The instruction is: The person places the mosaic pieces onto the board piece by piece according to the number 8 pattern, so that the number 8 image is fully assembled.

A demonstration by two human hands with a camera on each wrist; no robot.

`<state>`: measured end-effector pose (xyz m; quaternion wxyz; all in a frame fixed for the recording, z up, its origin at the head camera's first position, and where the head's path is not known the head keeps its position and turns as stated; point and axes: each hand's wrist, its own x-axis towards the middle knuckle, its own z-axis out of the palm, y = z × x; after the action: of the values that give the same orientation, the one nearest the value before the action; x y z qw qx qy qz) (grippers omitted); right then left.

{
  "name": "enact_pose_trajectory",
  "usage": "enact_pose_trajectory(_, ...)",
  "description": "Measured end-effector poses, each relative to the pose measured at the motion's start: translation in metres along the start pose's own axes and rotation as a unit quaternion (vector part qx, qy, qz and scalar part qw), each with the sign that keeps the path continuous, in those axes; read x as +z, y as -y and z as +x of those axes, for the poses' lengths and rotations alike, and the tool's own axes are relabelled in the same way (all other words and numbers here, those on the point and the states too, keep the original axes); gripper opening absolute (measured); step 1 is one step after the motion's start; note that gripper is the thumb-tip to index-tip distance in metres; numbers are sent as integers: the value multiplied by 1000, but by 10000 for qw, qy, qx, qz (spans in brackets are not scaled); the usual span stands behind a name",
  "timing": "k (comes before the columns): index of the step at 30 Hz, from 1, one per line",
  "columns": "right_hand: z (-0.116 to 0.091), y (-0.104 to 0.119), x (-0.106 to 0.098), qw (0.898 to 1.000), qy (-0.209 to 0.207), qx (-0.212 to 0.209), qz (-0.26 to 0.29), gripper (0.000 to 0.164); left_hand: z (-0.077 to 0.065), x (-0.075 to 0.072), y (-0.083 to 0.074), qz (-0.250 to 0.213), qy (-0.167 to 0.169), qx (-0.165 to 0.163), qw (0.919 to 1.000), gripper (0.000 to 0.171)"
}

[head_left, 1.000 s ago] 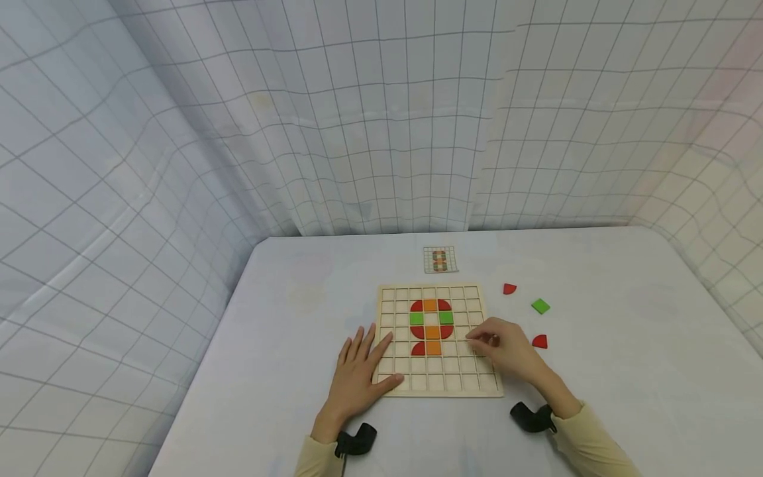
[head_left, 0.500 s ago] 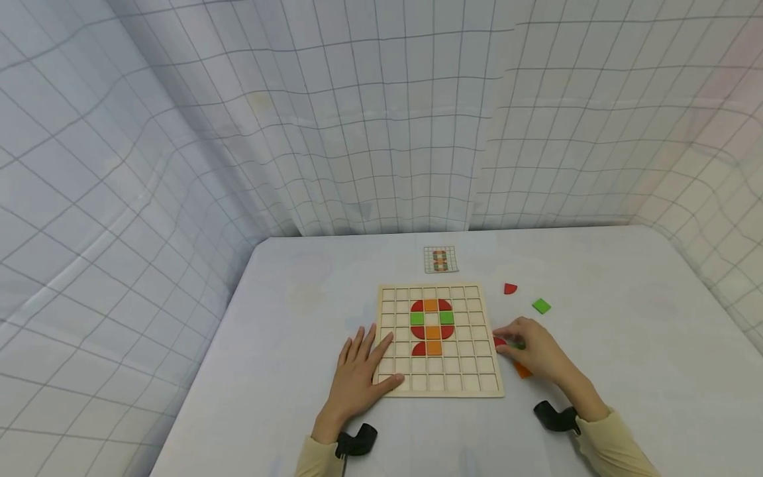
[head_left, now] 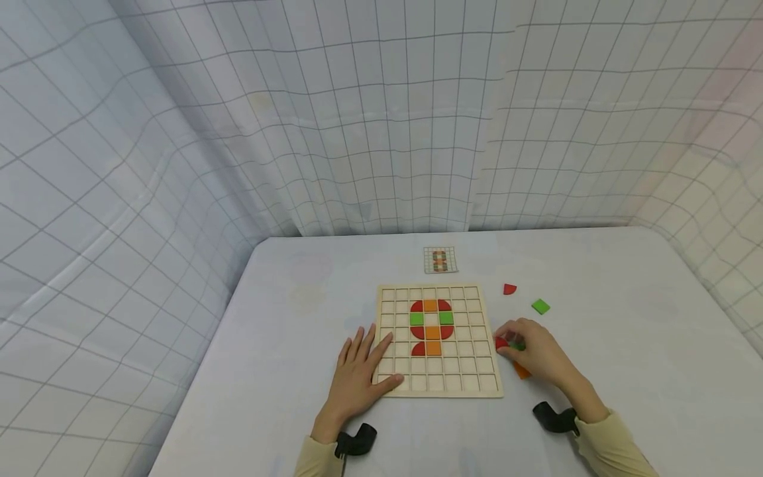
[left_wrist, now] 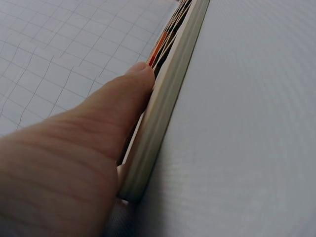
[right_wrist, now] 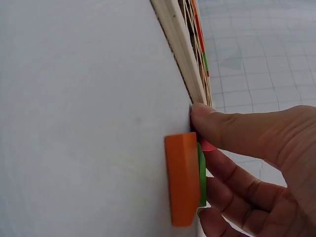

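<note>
My left hand (head_left: 354, 381) lies with its fingers spread over the left edge of a wooden grid board (head_left: 453, 384), the thumb on its near left corner. Orange and green squares and red quarter-circles form a figure in the board's cells. Just off the board's right edge, my right hand (head_left: 533, 351) pinches a red quarter-circle tile (head_left: 501, 342) between thumb and fingers. Close by that hand are an orange tile (right_wrist: 181, 178) and a green tile (right_wrist: 202, 175), both partly hidden by the hand in the head view.
A small pattern card (head_left: 440, 260) lies behind the board. A loose red quarter-circle (head_left: 509, 289) and a green square (head_left: 540, 306) lie to the right on the white table (head_left: 626, 318). Grid-lined white cloth (head_left: 381, 119) hangs behind the table.
My right hand has moved from over the board's right part to beside its right edge, where it has taken hold of a red quarter-circle. My left hand stays put.
</note>
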<state>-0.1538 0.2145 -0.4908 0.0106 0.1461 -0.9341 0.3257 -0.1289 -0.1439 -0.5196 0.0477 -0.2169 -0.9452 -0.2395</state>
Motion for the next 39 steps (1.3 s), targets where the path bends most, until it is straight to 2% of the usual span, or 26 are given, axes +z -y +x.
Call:
enact_pose_trajectory(6,-1,-2,-1,9990,-228,108,375,16,0,0,0,-20,16,-9,10000,77)
enact_pose_trajectory(12,1,0,0,9948,-813,-153,595,19,0,0,1,-22,8,10,10000,77)
enact_pose_trajectory(16,4,8,-1,9908,-939,-252,940,18,0,2,2,31,34,-6,10000,77)
enact_pose_trajectory(23,13,25,5,9877,-456,-127,1488,17,0,2,2,49,58,-22,10000,77)
enact_pose_trajectory(31,24,40,22,9879,224,-255,1515,19,1,-1,1,-100,19,20,9999,76)
enact_pose_trajectory(39,31,51,36,9855,460,-436,1573,9,0,1,1,-50,-4,23,10000,76)
